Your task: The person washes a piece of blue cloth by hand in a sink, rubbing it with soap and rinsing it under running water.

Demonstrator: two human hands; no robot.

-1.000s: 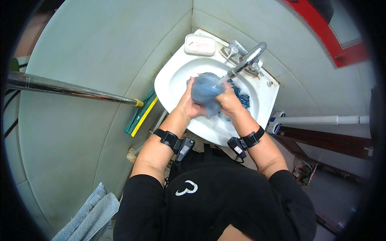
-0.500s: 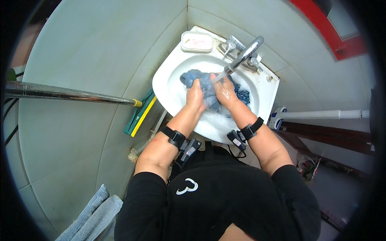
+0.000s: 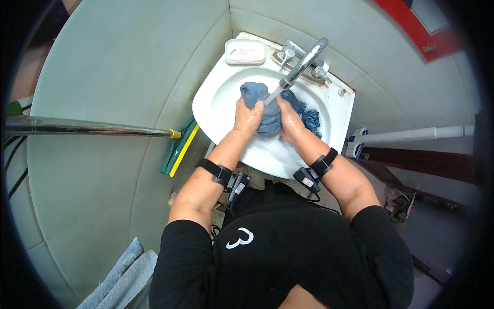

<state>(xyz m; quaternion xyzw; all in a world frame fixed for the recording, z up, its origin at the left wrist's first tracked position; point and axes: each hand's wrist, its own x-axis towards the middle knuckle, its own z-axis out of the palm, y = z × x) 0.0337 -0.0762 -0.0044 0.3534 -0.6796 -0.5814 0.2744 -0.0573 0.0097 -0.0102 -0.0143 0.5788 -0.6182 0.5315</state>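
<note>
A wet, bunched blue cloth [image 3: 269, 121] is held up over the sink [image 3: 210, 103] between my two hands. My left hand [image 3: 248, 117] is wrapped around its left side, thumb on top. At its right side my right hand [image 3: 291, 122] grips it, with the fingertips partly hidden behind the cloth. Water runs from the curved metal faucet [image 3: 307, 57] onto the cloth. Darker blue crumpled fabric [image 3: 311, 119] lies in the right side of the basin, with some suds around it.
A white soap dish [image 3: 245, 52] sits on the sink's back left corner. Faucet handles [image 3: 321, 75] flank the spout. To the left are a green and yellow squeegee [image 3: 179, 148] on a metal pole [image 3: 87, 126] and grey-blue towels [image 3: 121, 273]. A white pole [image 3: 417, 135] stands at right.
The blue cloth has been gathered into a tighter bundle between my hands. Fewer suds show on it and in the basin. The view has shifted slightly.
</note>
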